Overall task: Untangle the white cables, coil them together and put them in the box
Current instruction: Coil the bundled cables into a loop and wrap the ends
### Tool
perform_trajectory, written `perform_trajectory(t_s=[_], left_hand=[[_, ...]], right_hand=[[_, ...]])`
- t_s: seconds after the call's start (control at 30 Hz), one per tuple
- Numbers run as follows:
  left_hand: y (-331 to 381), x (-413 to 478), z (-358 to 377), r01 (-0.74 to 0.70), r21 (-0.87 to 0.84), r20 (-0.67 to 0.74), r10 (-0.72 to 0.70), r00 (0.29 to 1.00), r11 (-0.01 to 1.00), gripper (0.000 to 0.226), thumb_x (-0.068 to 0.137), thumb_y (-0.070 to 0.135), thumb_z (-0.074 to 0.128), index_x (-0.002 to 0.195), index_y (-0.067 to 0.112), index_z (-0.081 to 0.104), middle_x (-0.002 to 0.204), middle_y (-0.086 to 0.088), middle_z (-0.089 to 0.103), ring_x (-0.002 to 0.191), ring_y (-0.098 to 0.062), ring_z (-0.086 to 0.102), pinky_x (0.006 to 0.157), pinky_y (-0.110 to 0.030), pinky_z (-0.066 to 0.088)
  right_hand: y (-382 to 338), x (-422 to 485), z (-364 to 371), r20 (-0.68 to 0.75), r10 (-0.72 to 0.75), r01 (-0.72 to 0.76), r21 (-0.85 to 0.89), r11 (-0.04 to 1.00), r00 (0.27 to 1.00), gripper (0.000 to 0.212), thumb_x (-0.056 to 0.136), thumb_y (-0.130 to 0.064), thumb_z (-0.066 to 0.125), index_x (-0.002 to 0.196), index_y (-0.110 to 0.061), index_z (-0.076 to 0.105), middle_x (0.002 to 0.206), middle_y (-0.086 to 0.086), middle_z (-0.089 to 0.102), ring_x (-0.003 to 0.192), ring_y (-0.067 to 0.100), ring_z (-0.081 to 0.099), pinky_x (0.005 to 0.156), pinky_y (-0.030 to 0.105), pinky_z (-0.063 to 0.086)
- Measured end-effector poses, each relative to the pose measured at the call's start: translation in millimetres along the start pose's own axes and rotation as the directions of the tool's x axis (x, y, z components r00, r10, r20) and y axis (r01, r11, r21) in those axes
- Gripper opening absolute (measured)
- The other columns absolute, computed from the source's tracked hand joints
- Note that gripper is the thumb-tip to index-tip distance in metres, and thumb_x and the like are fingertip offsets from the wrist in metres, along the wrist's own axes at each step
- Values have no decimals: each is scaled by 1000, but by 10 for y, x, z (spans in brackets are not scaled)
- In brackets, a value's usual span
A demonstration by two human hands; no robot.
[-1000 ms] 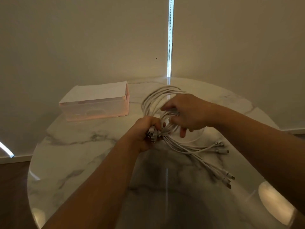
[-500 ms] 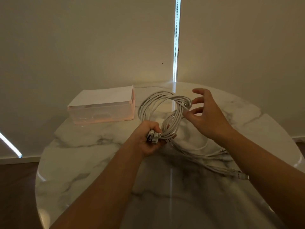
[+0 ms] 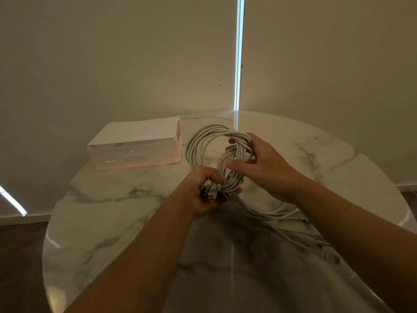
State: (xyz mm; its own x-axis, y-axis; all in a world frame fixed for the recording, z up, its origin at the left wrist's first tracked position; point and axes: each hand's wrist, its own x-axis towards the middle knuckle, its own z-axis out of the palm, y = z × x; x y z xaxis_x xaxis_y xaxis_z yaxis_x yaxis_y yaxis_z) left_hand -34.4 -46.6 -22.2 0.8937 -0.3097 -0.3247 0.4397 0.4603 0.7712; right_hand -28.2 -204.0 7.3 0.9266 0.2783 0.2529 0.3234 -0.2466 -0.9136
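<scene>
Two hands work over one round marble counter [image 3: 117, 213]. The left hand [image 3: 202, 196] is closed in a fist round a cluster of plug ends [image 3: 209, 188] that stick up out of it. Several plugs show, but the exact number cannot be told. From that fist one bundle of white cables [image 3: 200, 141] rises in a loop of many strands lying side by side, too tightly packed to count, and the loop tilts away over the counter's middle. The right hand [image 3: 267, 168] grips the loop's right side: its fingers [image 3: 233, 141] curl round the strands from the far side, and its thumb lies across the near side, so the strands are clamped between them. Below the two hands the loose tails [image 3: 266, 214] of the same cables trail across the counter toward the right forearm, where at least two dim connector tips [image 3: 325, 247] lie. One box [image 3: 137, 154], translucent pinkish plastic with a white top, stands on the counter's far left, just beside the loop and apart from it, with none of the cables in it. Behind the counter, one bright vertical strip of light [image 3: 238, 55] runs between two pale blinds, and a second slanted streak [image 3: 12, 201] shows at the left edge
</scene>
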Motion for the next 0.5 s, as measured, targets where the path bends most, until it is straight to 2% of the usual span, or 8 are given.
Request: perform_trajectory(t_s=[0.07,0.13,0.2,0.27,0.33,0.37,0.43,0.5], left_hand=[[-11,-3,5,4,7,8,-4,1000,1000,40,64,-4,40,92,-8,69,90,-21,68,87,-30,67,91,-45,53],[-18,-9,24,0,26,9,0,1000,1000,34,62,-1,43,79,-7,71,90,-22,67,90,-32,66,96,-47,51],[-15,4,38,-26,40,-9,27,1000,999,25,63,0,45,75,-6,66,95,-23,65,94,-34,63,97,-51,50],[-17,25,68,-60,62,-40,62,997,996,17,71,0,45,68,-3,62,94,-22,64,92,-33,62,96,-52,50],[-37,51,81,-95,58,-72,99,992,994,24,77,0,46,59,2,61,87,-20,64,82,-30,63,96,-54,50],[-47,57,99,-132,71,-96,139,986,989,20,79,-1,47,63,3,59,88,-21,63,81,-31,63,95,-55,50],[-75,74,130,-284,79,-168,293,941,956,14,80,-7,52,84,6,55,97,-26,62,87,-36,65,91,-56,51],[-88,96,117,-439,113,-220,453,864,892,37,81,-14,56,107,12,53,103,-20,68,89,-30,70,83,-48,57]], right_hand=[[-20,53,38,-89,-114,82,-305,949,989,21,91,-30,65,104,-14,61,90,3,66,83,19,65,74,33,53],[-33,128,27,-170,-178,76,-484,872,969,27,95,-36,57,90,-10,61,81,5,64,74,20,60,66,33,46],[-37,181,8,-231,-194,40,-540,840,953,34,98,-36,53,83,-7,59,74,8,62,67,21,56,61,33,42],[-38,195,-5,-282,-180,-3,-544,839,942,37,99,-34,51,77,-5,56,66,6,56,60,16,50,54,28,34],[-44,190,-7,-330,-143,-57,-530,846,933,36,100,-32,50,74,-8,53,63,3,51,57,13,46,52,25,31],[-44,191,-5,-347,-124,-82,-522,849,929,36,100,-32,49,73,-9,53,63,2,50,57,14,46,53,27,32],[-37,195,-2,-368,-90,-117,-502,857,925,36,100,-32,49,72,-8,53,64,4,51,59,18,48,59,31,34],[-33,192,6,-378,-62,-134,-472,871,924,37,99,-31,49,73,-6,56,64,7,54,60,22,52,58,31,37]])
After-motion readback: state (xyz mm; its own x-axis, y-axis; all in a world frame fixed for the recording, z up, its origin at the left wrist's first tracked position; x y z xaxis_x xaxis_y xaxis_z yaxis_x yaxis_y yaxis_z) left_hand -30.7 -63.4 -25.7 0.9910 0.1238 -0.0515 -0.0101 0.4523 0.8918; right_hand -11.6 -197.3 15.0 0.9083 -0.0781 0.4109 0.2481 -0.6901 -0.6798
